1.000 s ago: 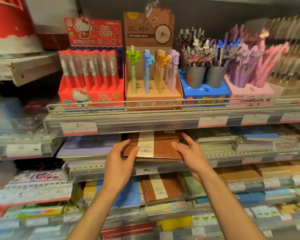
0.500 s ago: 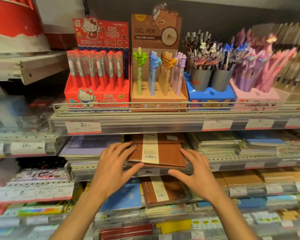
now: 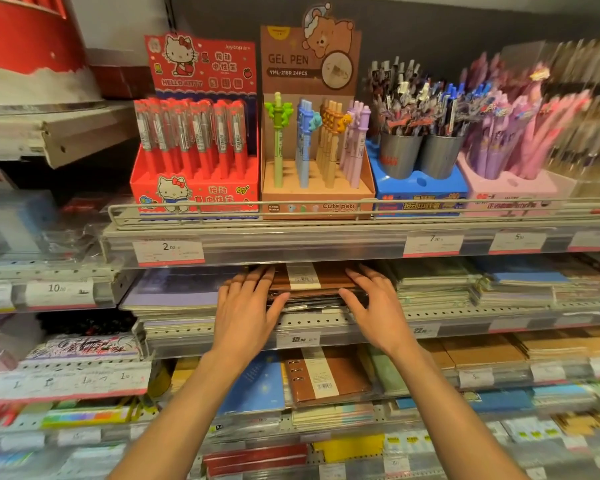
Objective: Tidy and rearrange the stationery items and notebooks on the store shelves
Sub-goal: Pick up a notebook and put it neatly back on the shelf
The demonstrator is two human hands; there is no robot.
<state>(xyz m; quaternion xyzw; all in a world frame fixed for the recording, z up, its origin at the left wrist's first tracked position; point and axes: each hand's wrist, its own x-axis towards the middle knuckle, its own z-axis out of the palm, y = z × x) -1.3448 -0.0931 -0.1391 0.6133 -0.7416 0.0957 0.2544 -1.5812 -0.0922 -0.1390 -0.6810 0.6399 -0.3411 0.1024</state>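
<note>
- Here, the left hand (image 3: 246,308) and right hand (image 3: 374,304), grip wide with fingers straight, are pressing the brown notebook (image 3: 317,277) on the middle shelf (image 3: 312,322).
- Above, the brown display box (image 3: 317,188) is holding upright gel pens (image 3: 314,140).

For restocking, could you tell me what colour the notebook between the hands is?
Brown, with a white band; the head view shows the notebook.

- The store shelves (image 3: 326,244) are seen from a single head-worn, wide-angle camera, faced forward and slightly downward at close range.
- Both forearms are taken in from the bottom edge, reaching toward the middle shelf.
- The frame edges are blurred and bowed.
</note>
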